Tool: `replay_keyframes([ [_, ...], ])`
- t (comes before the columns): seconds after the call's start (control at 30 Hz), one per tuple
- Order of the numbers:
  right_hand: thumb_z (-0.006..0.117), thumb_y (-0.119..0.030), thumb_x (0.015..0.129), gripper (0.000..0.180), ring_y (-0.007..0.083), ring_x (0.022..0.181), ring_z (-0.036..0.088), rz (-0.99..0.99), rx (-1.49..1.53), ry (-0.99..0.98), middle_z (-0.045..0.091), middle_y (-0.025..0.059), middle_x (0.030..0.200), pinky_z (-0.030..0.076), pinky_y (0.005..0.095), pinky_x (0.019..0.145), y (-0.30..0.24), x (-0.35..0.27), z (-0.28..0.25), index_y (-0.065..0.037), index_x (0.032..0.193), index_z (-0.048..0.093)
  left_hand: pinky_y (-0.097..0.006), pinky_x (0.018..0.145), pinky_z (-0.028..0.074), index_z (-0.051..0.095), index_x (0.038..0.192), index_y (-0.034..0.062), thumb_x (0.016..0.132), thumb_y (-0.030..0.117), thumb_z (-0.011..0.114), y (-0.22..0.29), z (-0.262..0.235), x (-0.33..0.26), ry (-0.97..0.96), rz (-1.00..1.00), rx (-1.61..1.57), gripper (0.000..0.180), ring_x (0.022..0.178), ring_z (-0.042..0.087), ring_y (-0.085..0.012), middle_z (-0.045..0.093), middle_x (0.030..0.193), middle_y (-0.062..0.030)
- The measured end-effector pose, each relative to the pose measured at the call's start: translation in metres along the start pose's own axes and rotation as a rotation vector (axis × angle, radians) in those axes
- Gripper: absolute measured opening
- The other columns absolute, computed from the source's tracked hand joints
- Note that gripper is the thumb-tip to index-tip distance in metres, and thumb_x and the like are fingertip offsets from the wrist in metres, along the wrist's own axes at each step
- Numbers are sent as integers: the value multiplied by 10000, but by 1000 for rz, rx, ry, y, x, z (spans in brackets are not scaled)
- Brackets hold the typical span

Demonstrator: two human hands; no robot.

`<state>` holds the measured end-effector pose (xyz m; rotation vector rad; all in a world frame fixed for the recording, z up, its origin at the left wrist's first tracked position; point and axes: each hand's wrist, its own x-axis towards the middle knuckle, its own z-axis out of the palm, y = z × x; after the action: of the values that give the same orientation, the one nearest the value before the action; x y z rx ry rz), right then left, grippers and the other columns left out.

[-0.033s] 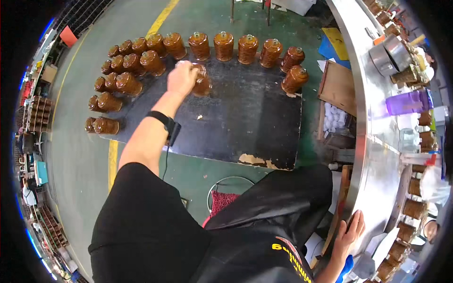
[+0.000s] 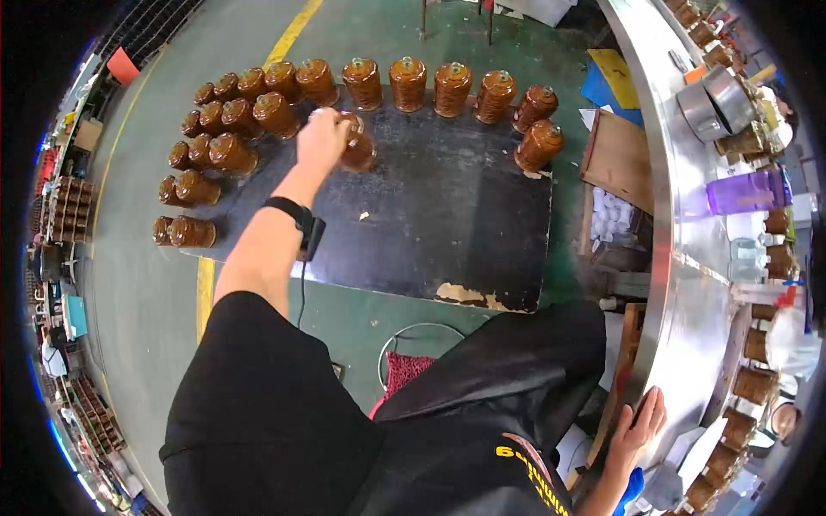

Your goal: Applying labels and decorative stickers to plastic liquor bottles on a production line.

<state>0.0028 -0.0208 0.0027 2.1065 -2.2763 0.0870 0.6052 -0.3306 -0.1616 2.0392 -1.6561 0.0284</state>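
My left hand (image 2: 323,139) is closed on the top of a glossy brown jar-shaped piece (image 2: 359,146), its lower part over the black tabletop (image 2: 430,215). Whether the piece touches the surface I cannot tell. Just behind and to the left stands a matching ribbed brown piece (image 2: 275,115), one of several in rows along the table's left and far edges. Far to the lower right, my right hand (image 2: 638,427) lies with fingers stretched out on the edge of the metal bench (image 2: 688,344), holding nothing.
More brown pieces (image 2: 755,385) line the bench's far right side, near a purple container (image 2: 748,191) and steel pots (image 2: 718,101). Beside the table's right edge is an open wooden box (image 2: 619,155) above white items (image 2: 609,215). A ringed stool with a red mesh seat (image 2: 406,370) stands in front.
My left hand and the brown piece in it have shifted slightly left; the piece, blurred before, is now clearer. My right hand stays on the bench edge.
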Motion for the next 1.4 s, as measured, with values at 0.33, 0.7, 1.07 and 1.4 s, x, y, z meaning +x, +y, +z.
replay_keyframes([
  [0.33,535,-91,915,512,486,1213,427,-17,-128,-13,435,302,1373,334,540,1027,5,14,9,82,1382,414,-480,841,514,610,969,-28,885,327,637,-114,57,84,99,-355,276,365,951,641,-407,655,973,-243],
  [0.7,545,-69,895,542,497,1231,414,-12,-121,4,421,313,1383,319,556,1037,1,4,13,65,1400,401,-462,879,512,622,1054,-42,868,378,642,-145,65,106,29,-556,228,460,998,649,-404,669,1009,-264],
  [1.07,658,-20,812,426,427,1180,505,182,279,-28,513,248,1297,426,449,1002,-44,26,-34,42,1222,558,-449,999,419,550,1306,48,877,257,665,-28,145,-36,86,-91,120,491,1171,534,-368,598,1253,-178],
  [1.4,550,-148,925,263,363,953,627,541,-65,606,642,204,1022,489,434,847,270,11,-127,-63,1154,647,-425,1027,368,560,1219,-46,930,63,545,279,46,-185,-436,376,-841,309,1166,513,-349,570,1224,-205],
])
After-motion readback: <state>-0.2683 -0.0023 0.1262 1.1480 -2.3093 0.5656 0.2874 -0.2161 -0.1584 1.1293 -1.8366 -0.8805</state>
